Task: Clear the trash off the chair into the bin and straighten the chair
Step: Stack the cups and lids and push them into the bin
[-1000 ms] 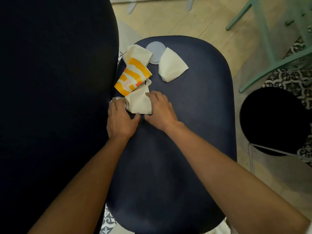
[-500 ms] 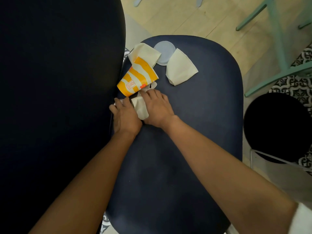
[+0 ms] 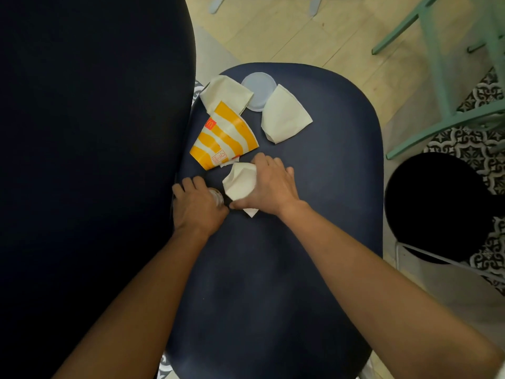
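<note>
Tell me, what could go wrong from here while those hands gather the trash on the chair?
The right hand holds the crumpled napkin loosely, a corner poking out; it might drop before reaching the bin. The left hand grips a small clear item by the seat edge, where it could slip off. The clear lid, wedged between two folded napkins, may be missed.

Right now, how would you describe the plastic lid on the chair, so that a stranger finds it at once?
Find the dark blue chair seat and look to its far end. There the plastic lid lies between the left napkin and the right napkin. It alone is round and translucent; the napkins are white and angular.
</note>
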Motion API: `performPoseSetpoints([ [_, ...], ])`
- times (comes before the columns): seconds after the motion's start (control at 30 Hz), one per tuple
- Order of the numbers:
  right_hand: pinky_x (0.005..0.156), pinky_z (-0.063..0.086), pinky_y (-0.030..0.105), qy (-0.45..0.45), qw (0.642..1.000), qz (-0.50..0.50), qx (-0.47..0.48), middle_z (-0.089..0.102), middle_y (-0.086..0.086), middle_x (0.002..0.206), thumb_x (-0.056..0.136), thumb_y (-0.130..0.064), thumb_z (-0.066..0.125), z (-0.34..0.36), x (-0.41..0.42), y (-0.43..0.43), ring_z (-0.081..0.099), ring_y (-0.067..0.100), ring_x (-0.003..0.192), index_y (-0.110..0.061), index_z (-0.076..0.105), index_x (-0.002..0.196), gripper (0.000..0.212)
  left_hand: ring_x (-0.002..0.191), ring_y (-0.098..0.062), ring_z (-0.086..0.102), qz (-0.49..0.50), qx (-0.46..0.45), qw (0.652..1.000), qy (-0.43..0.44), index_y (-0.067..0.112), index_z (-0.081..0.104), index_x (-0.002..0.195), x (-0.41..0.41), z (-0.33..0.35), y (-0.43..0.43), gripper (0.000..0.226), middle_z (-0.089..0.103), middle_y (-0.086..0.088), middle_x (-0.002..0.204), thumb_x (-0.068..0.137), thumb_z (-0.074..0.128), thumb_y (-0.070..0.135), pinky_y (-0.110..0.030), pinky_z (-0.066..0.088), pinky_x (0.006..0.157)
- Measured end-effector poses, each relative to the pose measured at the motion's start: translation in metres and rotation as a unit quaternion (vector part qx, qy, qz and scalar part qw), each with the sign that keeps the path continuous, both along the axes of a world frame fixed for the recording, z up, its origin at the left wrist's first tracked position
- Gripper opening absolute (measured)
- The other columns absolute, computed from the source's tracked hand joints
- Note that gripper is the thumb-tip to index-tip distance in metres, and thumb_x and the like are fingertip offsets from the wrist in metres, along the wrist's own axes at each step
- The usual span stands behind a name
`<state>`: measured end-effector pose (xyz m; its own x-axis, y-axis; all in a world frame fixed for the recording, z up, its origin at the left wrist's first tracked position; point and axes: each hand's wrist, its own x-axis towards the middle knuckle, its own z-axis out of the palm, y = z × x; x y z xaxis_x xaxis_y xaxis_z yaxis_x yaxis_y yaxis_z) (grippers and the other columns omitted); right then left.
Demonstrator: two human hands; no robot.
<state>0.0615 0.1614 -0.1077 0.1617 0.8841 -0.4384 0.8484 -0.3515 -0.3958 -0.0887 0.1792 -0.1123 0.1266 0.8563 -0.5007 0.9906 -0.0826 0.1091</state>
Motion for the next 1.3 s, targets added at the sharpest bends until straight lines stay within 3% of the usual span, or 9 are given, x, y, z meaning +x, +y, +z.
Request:
performPoseSetpoints([
  [0.13, 0.091, 0.037, 0.042, 0.018, 0.998, -0.067, 0.014, 0.053, -0.002, 0.113, 0.052, -0.062, 0.078, 0.007, 0.012, 0.002, 0.046, 0.022, 0.112, -0.021, 0.043, 0.110, 0.079, 0.116, -0.035, 0.039, 0.067, -0.026, 0.994, -0.080, 0.003, 0.039, 0.118, 0.002, -0.001, -0.004, 0.065, 0.033, -0.016, 0.128, 0.071, 0.076, 0.029, -0.038, 0.039, 0.091],
  [0.27, 0.090, 0.036, 0.041, 0.043, 0.989, -0.136, 0.029, 0.055, -0.003, 0.109, 0.052, -0.063, 0.078, 0.012, 0.026, 0.009, 0.049, 0.022, 0.109, -0.020, 0.049, 0.104, 0.074, 0.108, -0.027, 0.046, 0.079, -0.019, 0.985, -0.150, 0.009, 0.043, 0.111, 0.007, 0.003, -0.004, 0.047, 0.043, -0.010, 0.120, 0.074, 0.070, 0.015, -0.033, 0.039, 0.080],
  [0.4, 0.088, 0.035, 0.040, 0.032, 0.982, -0.178, 0.046, 0.055, -0.003, 0.112, 0.048, -0.070, 0.076, 0.020, 0.035, 0.017, 0.048, 0.022, 0.111, -0.020, 0.046, 0.111, 0.086, 0.104, -0.022, 0.052, 0.084, 0.044, 0.982, -0.164, 0.016, 0.047, 0.111, 0.016, 0.016, 0.001, 0.039, 0.050, -0.003, 0.114, 0.076, 0.064, 0.022, -0.031, 0.039, 0.070],
  [0.5, 0.092, 0.034, 0.039, 0.047, 0.972, -0.221, 0.061, 0.055, -0.001, 0.120, 0.045, -0.071, 0.077, 0.026, 0.040, 0.026, 0.048, 0.021, 0.117, -0.024, 0.039, 0.124, 0.099, 0.106, -0.024, 0.054, 0.105, 0.101, 0.972, -0.186, 0.018, 0.049, 0.111, 0.026, 0.028, 0.013, 0.034, 0.055, -0.002, 0.115, 0.081, 0.060, 0.030, -0.034, 0.040, 0.074],
  [0.7, 0.106, 0.030, 0.045, 0.096, 0.948, -0.299, 0.049, 0.049, 0.003, 0.138, 0.052, -0.071, 0.074, 0.029, 0.062, 0.056, 0.044, 0.025, 0.129, -0.025, 0.022, 0.143, 0.114, 0.103, -0.029, 0.056, 0.115, 0.137, 0.967, -0.182, 0.020, 0.044, 0.125, 0.040, 0.038, 0.055, 0.049, 0.040, -0.006, 0.129, 0.083, 0.063, 0.038, -0.033, 0.039, 0.069],
  [0.83, 0.109, 0.031, 0.046, 0.104, 0.944, -0.313, -0.005, 0.043, 0.002, 0.143, 0.057, -0.069, 0.074, 0.023, 0.076, 0.069, 0.041, 0.025, 0.132, -0.023, 0.014, 0.148, 0.118, 0.110, -0.029, 0.054, 0.097, 0.081, 0.982, -0.138, 0.020, 0.032, 0.139, 0.045, 0.032, 0.071, 0.074, 0.030, -0.005, 0.137, 0.080, 0.067, 0.046, -0.033, 0.040, 0.074],
  [0.93, 0.108, 0.031, 0.047, 0.101, 0.950, -0.292, -0.042, 0.044, 0.004, 0.142, 0.058, -0.066, 0.075, 0.017, 0.075, 0.074, 0.041, 0.027, 0.131, -0.023, 0.013, 0.147, 0.117, 0.109, -0.031, 0.054, 0.095, 0.042, 0.989, -0.103, 0.018, 0.031, 0.140, 0.048, 0.028, 0.073, 0.077, 0.029, -0.007, 0.138, 0.079, 0.066, 0.049, -0.034, 0.039, 0.073],
  [1.1, 0.097, 0.035, 0.044, 0.059, 0.958, -0.278, -0.027, 0.054, 0.004, 0.127, 0.057, -0.063, 0.077, 0.009, 0.069, 0.069, 0.048, 0.029, 0.121, -0.021, 0.029, 0.129, 0.097, 0.110, -0.031, 0.054, 0.108, 0.021, 0.990, -0.092, 0.016, 0.038, 0.132, 0.053, 0.024, 0.070, 0.073, 0.033, -0.008, 0.134, 0.076, 0.070, 0.049, -0.035, 0.038, 0.073],
  [1.3, 0.095, 0.035, 0.041, -0.020, 0.955, -0.294, 0.026, 0.044, 0.005, 0.128, 0.051, -0.065, 0.079, 0.008, 0.069, 0.060, 0.038, 0.025, 0.124, -0.018, 0.041, 0.122, 0.093, 0.114, -0.031, 0.053, 0.138, -0.007, 0.987, -0.084, 0.015, 0.038, 0.123, 0.055, 0.026, 0.075, 0.077, 0.052, -0.009, 0.127, 0.067, 0.078, 0.050, -0.039, 0.043, 0.081],
])
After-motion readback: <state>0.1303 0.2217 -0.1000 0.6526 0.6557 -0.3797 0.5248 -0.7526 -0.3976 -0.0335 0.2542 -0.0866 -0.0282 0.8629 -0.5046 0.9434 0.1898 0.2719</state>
